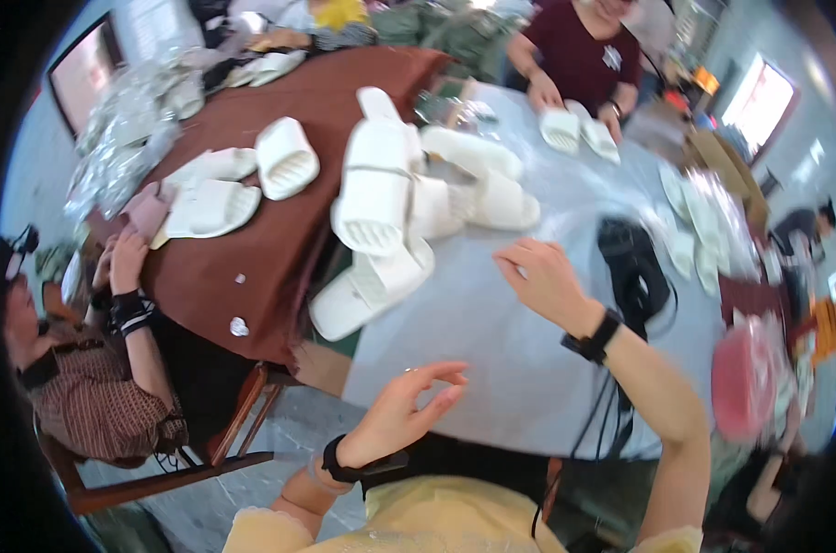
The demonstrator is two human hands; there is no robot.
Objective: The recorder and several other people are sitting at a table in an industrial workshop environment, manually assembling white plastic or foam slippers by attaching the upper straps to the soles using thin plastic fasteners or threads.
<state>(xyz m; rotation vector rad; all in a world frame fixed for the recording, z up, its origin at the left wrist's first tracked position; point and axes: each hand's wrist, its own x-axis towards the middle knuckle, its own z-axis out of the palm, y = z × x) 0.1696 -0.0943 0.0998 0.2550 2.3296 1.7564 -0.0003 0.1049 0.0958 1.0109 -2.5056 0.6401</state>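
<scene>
Nearby, the pile of white slippers (409, 207) lies on the pale tablecloth (491, 341), just beyond the empty right hand (542, 276), fingers loosely spread. Lower, the left hand (409, 405) hovers empty, thumb and forefinger almost meeting.

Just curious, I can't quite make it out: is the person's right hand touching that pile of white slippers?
Apart. The head view shows the right hand raised over the grey tablecloth, with bare cloth visible between its fingers and the nearest slippers.

A person in a maroon shirt (591, 51) is handling a white slipper pair (579, 132); crinkled clear plastic bags (128, 124) are lying on the brown tablecloth (252, 249); a black device (631, 267) is resting nearby.
</scene>
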